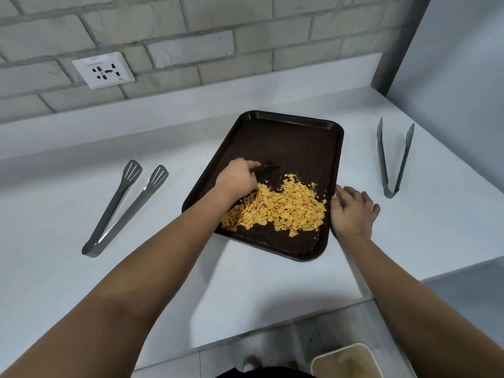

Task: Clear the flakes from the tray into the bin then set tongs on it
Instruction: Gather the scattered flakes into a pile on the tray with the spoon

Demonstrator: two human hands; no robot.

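Well out to the left of the working hand, a pair of long steel tongs with slotted paddle ends [122, 208] is lying untouched on the white countertop [68, 268].

The left hand [236, 180] is reaching over the near-left part of the dark brown rectangular plastic tray [294, 140], its fingers curling round a small dark tool [266, 168] that looks like a scraper or brush; blur is hiding what kind. The heap of yellow-orange flakes [281, 207] is sitting just beside and below that grip, on its near-right side, covering the tray's near half while the far half is showing bare.

The right hand [351, 208] is resting with loosely spread fingers against the tray's right rim, gripping nothing, seemingly steadying it.

Far to the right of that hand, a second pair of grey metal tongs [394, 159] is lying on the counter.

Judging from this, the clearing step is under way: the flakes are being gathered. The next move is probably calling for the tray to be drawn to the counter edge and tipped or swept over the pale rectangular bin [343, 362], which is standing on the floor below the right forearm, well apart from both hands. Placing tongs is waiting until then.
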